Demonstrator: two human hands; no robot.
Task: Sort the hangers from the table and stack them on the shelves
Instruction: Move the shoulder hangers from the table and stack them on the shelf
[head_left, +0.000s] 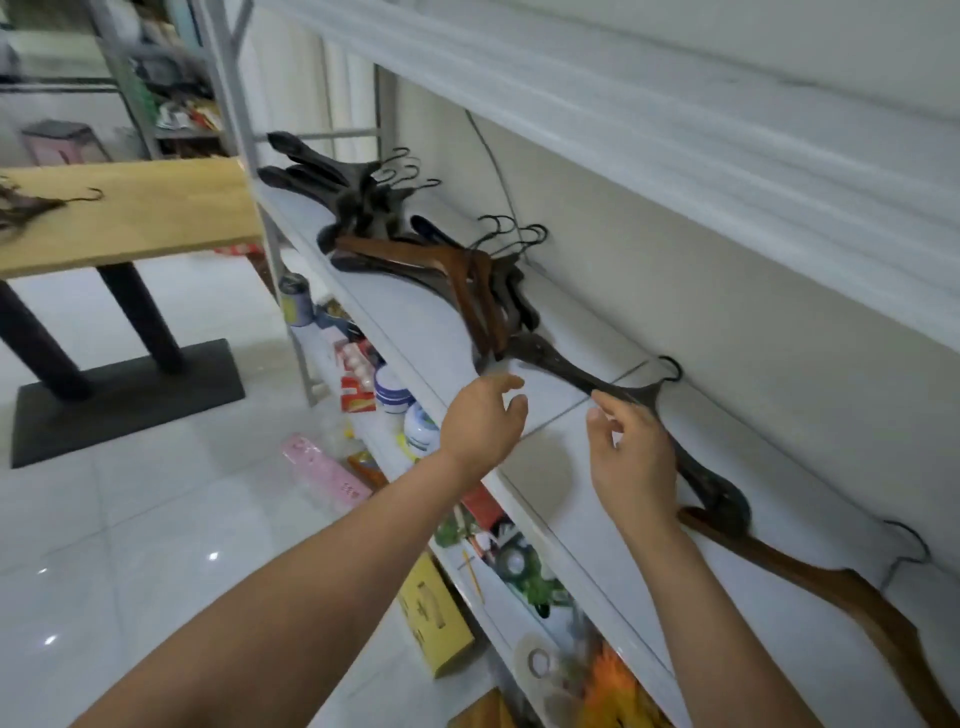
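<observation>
A white shelf (550, 467) runs along the wall. One dark hanger (550, 358) lies on it against the wall, hook (670, 366) pointing up. My right hand (634, 457) is over the hanger's middle, fingertips touching its neck and fingers loosely bent; the hand hides part of the hanger. My left hand (483, 421) hovers open over the shelf's front edge, near the hanger's left end, holding nothing. Further along the shelf lie a stack of brown hangers (457, 270) and a stack of black hangers (343, 182). Another brown hanger (810, 566) lies to the right.
A wooden table (145, 218) on a black base stands at the left, with a few dark hangers (26, 208) at its left end. The lower shelf (498, 608) holds boxes, jars and tape rolls. An upper shelf (623, 114) overhangs. The floor is of white tiles.
</observation>
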